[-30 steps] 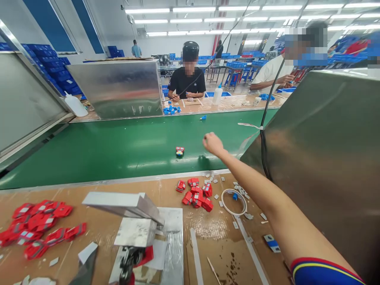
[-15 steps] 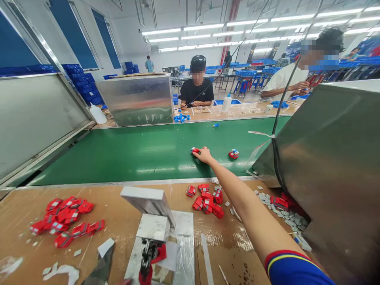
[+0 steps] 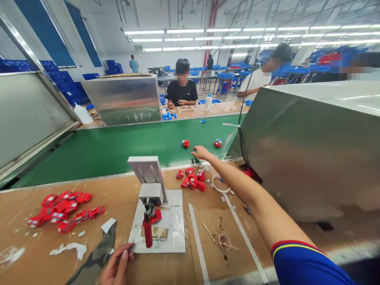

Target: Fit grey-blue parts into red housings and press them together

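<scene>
My right hand [image 3: 202, 153] hovers over the near side of the green belt [image 3: 118, 146], fingers a little apart and holding nothing. Just beyond its fingertips lies a small red plastic piece with blue and white parts [image 3: 185, 143]. A similar red piece [image 3: 217, 143] is farther right on the belt. Low in the view, my left hand [image 3: 117, 263] rests by the corner of a white base plate [image 3: 175, 237], thumb and fingers loosely apart, nothing visible in them. On that plate stands a metal toggle clamp with a red handle [image 3: 147, 233]; a red part [image 3: 156, 215] lies beside it.
Red pieces form a large pile [image 3: 62, 208] at left and a smaller one [image 3: 192, 180] beyond the plate. A tape roll [image 3: 221, 184], a stick [image 3: 208, 231] and a small cup [image 3: 224, 241] lie at right. A big metal housing [image 3: 308, 150] borders the right. A co-worker [image 3: 181, 91] sits across the belt.
My right hand has let go of the red piece on the belt and drawn back toward me. My left hand has come into fuller view, and the whole view has shifted right.
</scene>
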{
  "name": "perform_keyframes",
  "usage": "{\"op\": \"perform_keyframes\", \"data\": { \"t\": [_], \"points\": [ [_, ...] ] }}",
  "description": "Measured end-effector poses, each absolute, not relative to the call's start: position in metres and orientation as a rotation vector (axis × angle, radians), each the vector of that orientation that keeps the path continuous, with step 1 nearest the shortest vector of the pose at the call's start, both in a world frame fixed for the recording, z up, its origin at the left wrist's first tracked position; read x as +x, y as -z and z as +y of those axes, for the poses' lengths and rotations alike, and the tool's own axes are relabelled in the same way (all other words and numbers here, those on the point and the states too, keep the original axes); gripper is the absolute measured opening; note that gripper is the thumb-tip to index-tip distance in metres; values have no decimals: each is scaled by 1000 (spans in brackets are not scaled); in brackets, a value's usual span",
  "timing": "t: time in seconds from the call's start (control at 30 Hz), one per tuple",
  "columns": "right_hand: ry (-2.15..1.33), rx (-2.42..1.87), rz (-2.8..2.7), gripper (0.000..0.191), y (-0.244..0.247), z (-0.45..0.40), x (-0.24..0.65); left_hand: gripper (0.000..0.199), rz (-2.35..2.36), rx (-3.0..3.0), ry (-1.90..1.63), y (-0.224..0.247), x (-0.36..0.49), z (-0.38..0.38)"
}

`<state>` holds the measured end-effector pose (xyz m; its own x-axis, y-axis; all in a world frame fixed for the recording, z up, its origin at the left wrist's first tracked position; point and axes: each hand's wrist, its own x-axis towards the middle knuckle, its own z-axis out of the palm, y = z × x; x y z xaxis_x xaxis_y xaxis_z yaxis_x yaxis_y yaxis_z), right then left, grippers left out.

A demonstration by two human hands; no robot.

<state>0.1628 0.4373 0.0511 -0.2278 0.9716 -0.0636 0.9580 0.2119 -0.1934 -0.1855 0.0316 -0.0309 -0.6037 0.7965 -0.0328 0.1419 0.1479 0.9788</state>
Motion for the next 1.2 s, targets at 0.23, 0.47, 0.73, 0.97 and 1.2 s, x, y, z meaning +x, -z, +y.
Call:
{"op": "perform_keyframes", "data": {
  "t": [0.23,0.47,0.73,0.97,1.2],
  "points": [
    [-358,-1997,-2434,34,-75,313,263,52,1808,957,-1605,39,-175,34],
    [-177,-2319,-2166,45,-32,139,323,40,1713,952,-1643,33,-170,34],
    [52,-2256,-1818,56,36,90,301,43,1682,1017,-1583,31,-168,31],
    [51,-1969,-1875,52,16,128,277,46,1737,1079,-1558,26,-162,26],
    [-239,-1582,-2270,34,-9,226,187,45,1771,1073,-1636,22,-154,14]
  ]
}}
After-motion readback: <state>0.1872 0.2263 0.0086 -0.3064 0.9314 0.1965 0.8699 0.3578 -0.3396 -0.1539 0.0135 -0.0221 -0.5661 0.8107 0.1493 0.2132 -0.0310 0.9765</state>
